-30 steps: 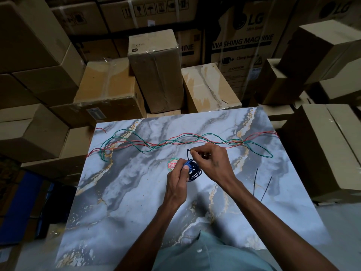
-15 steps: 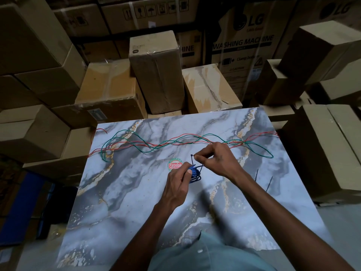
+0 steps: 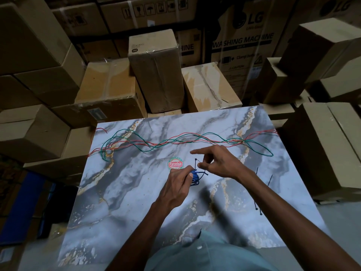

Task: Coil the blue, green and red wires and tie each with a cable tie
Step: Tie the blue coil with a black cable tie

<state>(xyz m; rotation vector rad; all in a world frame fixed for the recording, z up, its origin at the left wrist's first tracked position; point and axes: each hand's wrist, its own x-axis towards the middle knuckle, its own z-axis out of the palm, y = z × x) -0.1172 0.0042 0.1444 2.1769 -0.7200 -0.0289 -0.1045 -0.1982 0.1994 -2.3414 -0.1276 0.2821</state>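
Note:
A small coil of blue wire [image 3: 195, 178] sits near the middle of the marble-patterned board [image 3: 125, 192], gripped by my left hand [image 3: 176, 184]. A black cable tie [image 3: 196, 164] loops around the coil, its head sticking up. My right hand [image 3: 218, 163] pinches the tie's tail just right of the coil, with the index finger pointing left. The green wire [image 3: 259, 146] and red wire [image 3: 187, 141] lie loose and tangled together across the far part of the board.
Two spare black cable ties [image 3: 256, 187], [image 3: 266, 192] lie on the board to the right of my right arm. A round red sticker [image 3: 175, 163] is left of the coil. Cardboard boxes [image 3: 158, 71] surround the board on the far, left and right sides.
My right hand has moved right and slightly up along the cable tie, and its index finger has straightened out. My left hand keeps its grip on the blue coil.

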